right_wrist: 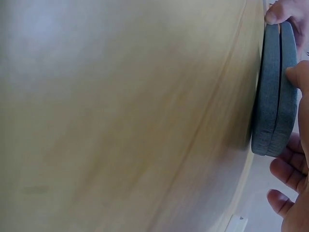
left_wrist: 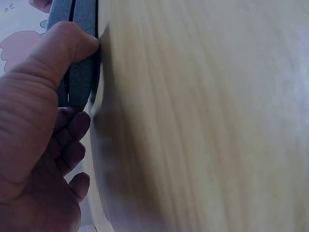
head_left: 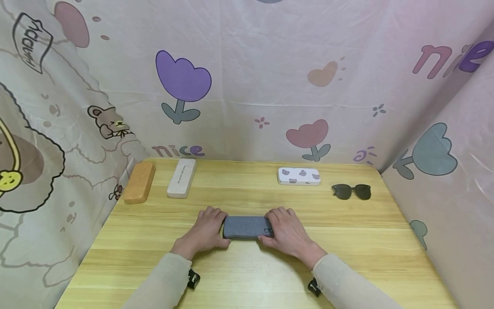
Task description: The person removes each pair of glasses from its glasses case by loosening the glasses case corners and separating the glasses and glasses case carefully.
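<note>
A grey fabric glasses case (head_left: 247, 227) lies flat on the wooden table between both hands, a small glasses drawing near its right end. At its left end my left hand (head_left: 208, 229) grips it, thumb on the near side and fingers round the far side. My right hand (head_left: 286, 229) holds the other end, its thumb at the front edge. The left wrist view shows the left thumb (left_wrist: 63, 50) pressed to the lower half of the case, beside the seam. In the right wrist view the right thumb (right_wrist: 297, 75) rests on the lid, and a thin dark gap runs along the seam.
Toward the back left lie an orange case (head_left: 140, 182) and a cream case (head_left: 182, 178) with lettering. A white bear-patterned case (head_left: 299, 176) and dark sunglasses (head_left: 351, 192) lie at the back right. Printed curtains (head_left: 247, 64) enclose the table's back and sides.
</note>
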`<action>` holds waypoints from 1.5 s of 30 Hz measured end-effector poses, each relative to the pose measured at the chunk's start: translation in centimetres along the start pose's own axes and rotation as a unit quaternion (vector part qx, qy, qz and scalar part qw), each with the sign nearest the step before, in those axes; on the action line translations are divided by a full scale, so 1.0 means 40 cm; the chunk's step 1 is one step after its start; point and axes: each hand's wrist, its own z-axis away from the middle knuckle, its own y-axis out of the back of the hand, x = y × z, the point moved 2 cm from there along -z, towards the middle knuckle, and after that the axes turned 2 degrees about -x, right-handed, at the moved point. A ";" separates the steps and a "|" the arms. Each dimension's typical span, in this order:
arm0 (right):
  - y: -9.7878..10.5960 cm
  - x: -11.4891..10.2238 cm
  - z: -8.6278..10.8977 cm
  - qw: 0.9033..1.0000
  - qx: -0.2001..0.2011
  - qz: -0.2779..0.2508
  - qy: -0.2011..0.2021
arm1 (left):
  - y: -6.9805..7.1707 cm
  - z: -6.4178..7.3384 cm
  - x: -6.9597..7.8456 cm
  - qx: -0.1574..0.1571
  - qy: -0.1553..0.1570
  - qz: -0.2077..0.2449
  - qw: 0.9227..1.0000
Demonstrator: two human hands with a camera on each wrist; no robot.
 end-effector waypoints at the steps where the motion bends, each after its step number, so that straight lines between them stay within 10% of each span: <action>1: 0.000 0.000 0.000 1.000 0.000 0.000 0.000 | 0.000 0.000 0.000 0.000 0.001 0.001 1.000; 45: 0.010 0.027 -0.027 0.999 -0.036 -0.025 0.015 | 0.000 -0.001 -0.004 -0.004 0.001 0.036 0.999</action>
